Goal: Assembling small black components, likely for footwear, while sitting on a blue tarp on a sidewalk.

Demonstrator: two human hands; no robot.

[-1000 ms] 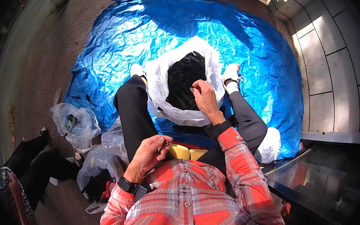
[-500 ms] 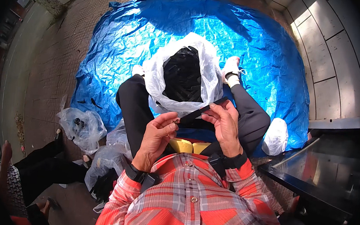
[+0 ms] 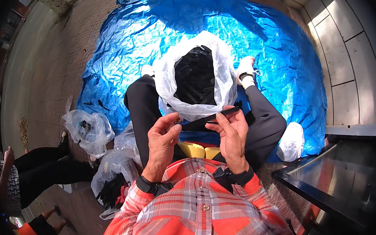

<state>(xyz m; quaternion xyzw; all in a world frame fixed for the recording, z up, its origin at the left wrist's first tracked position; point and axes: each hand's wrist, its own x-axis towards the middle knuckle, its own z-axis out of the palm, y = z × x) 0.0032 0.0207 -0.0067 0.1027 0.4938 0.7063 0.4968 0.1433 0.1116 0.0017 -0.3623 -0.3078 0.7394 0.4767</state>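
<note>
A flat black strap-like strip (image 3: 206,118) slants between my two hands above my lap. My right hand (image 3: 231,141) grips its upper right part between thumb and fingers. At the strip's lower left end, my left hand (image 3: 161,144) pinches a small dark piece (image 3: 177,122), too small to make out; whether it is joined to the strip I cannot tell. Just beyond my hands a white plastic bag (image 3: 165,77) stands open between my legs. Many similar black strips (image 3: 194,75) fill it.
A crumpled blue tarp (image 3: 286,63) spreads under the bag. Clear plastic bags (image 3: 99,139) with dark pieces lie at left, near another person's legs (image 3: 54,166). On the right are a tied white bag (image 3: 291,142), a dark glossy panel (image 3: 326,174) and a tiled wall (image 3: 340,63).
My left hand has shifted slightly left and up, its fingers still pinched. The strip stays in my right hand. The whole view has moved slightly.
</note>
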